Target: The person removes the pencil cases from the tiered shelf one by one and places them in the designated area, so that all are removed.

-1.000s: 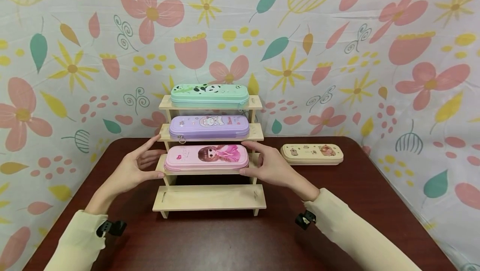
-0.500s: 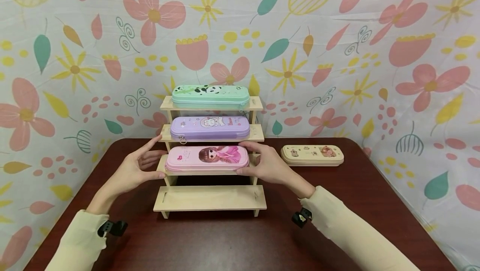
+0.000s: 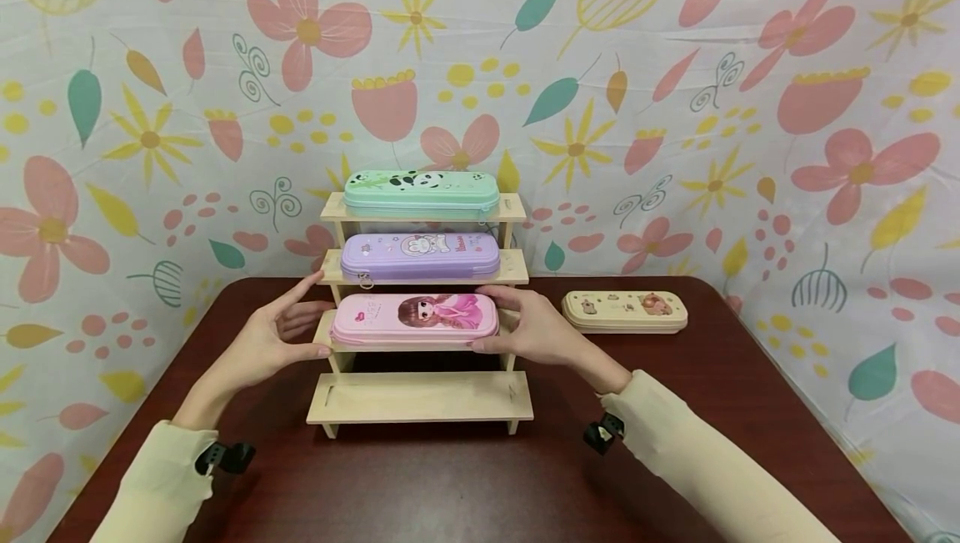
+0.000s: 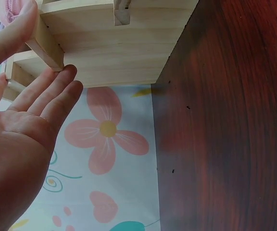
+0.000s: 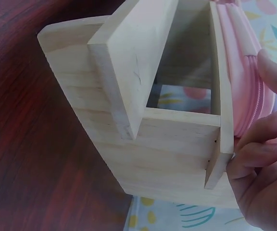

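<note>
Backdrop: white cloth (image 3: 465,34) covered the wall, printed with pink flowers, yellow suns and green leaves.
Table: dark red-brown wood (image 3: 480,493) with a dull shine along the near side.
Left sleeve: cream fabric (image 3: 153,485), with a small black device (image 3: 236,456) strapped at the wrist.
Left hand: it (image 3: 262,339) was loose and unclenched, holding nothing, the fingers stretched nearly straight; from the left wrist, thumb and fingertips touched the end of a wooden board of the stand.
Stepped stand: four pale wooden shelves (image 3: 420,395) rose away from the person like a little staircase.
Top shelf: a mint green case (image 3: 422,194) with pandas lay lengthwise.
Second shelf: a lavender case (image 3: 420,256) showed a white cartoon figure, and its ring-shaped zip pull hung at the left front.
Third shelf: the pink case (image 3: 416,318) lay flat along the board between the two hands, a long-haired doll-like figure on its lid.
Right hand: it (image 3: 543,330) grasped the right end of the pink case, thumb on the front side and the index finger at the back; seen from the right wrist, other fingers curled in by the end.
Right sleeve: matching cream (image 3: 697,451), another black device (image 3: 600,436) below its cuff.
Far right: a cream case (image 3: 625,312) with brown pictures lay on the table, well apart from the stand.
</note>
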`<state>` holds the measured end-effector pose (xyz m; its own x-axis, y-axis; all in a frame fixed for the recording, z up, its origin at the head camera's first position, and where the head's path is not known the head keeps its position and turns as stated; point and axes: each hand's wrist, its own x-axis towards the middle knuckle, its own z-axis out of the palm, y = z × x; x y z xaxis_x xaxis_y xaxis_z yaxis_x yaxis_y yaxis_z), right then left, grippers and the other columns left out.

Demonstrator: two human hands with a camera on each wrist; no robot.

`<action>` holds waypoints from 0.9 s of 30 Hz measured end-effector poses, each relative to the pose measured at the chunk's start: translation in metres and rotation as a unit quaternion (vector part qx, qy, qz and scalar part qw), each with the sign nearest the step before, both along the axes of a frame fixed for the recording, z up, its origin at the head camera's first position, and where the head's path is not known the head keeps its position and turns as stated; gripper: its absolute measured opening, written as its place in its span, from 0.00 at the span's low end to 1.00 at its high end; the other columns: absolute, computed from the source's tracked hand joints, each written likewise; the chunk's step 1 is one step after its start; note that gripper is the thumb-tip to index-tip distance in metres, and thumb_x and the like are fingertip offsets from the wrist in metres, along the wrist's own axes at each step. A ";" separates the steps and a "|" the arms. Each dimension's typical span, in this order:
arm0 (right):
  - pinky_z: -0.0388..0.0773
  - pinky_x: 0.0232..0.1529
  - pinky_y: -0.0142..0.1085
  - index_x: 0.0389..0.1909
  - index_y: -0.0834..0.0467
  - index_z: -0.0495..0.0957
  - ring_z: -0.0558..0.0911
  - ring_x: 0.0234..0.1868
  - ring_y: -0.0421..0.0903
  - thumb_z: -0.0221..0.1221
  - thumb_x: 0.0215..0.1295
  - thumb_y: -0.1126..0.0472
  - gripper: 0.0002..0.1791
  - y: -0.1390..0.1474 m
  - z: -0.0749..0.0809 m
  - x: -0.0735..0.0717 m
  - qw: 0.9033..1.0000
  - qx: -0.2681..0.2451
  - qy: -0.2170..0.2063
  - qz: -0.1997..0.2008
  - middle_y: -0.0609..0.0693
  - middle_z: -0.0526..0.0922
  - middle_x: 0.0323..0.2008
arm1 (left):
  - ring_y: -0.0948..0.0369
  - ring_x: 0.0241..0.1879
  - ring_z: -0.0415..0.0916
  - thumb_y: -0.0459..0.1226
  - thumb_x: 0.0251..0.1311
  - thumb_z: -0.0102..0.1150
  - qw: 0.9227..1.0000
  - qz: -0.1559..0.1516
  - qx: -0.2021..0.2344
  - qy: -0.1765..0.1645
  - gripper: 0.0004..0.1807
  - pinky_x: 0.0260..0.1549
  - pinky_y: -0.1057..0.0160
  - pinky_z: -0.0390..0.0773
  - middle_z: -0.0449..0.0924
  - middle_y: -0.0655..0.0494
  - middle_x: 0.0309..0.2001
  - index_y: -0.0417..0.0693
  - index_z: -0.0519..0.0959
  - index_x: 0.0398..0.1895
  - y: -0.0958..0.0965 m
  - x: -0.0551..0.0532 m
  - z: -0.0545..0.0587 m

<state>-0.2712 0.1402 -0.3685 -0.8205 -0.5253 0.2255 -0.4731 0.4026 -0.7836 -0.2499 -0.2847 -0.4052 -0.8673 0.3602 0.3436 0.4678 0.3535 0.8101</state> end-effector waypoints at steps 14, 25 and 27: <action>0.70 0.71 0.50 0.65 0.56 0.81 0.80 0.66 0.52 0.84 0.49 0.57 0.40 0.003 -0.002 0.001 1.000 0.006 -0.004 -0.024 0.51 0.82 0.64 | 0.46 0.65 0.77 0.28 0.55 0.80 1.000 -0.005 0.003 0.003 0.60 0.59 0.70 0.76 0.76 0.36 0.66 0.58 0.54 0.86 0.000 0.000 0.000; 0.73 0.67 0.47 0.68 0.55 0.80 0.76 0.67 0.45 0.85 0.46 0.48 0.46 0.002 0.002 0.000 0.999 0.044 0.018 -0.024 0.49 0.83 0.63 | 0.48 0.65 0.78 0.27 0.55 0.80 1.000 -0.004 0.004 0.002 0.59 0.59 0.71 0.76 0.76 0.32 0.65 0.58 0.55 0.86 0.001 0.000 0.001; 0.67 0.72 0.49 0.68 0.57 0.80 0.74 0.70 0.47 0.85 0.46 0.49 0.46 0.001 0.002 -0.001 0.999 0.046 0.021 -0.020 0.49 0.83 0.63 | 0.48 0.65 0.78 0.28 0.55 0.80 1.000 -0.004 0.003 0.003 0.59 0.59 0.71 0.76 0.77 0.32 0.65 0.58 0.55 0.86 0.001 0.000 0.000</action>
<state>-0.2725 0.1414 -0.3667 -0.8320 -0.5127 0.2120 -0.4866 0.4907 -0.7228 -0.2503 -0.2840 -0.4047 -0.8618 0.3658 0.3514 0.4761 0.3443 0.8092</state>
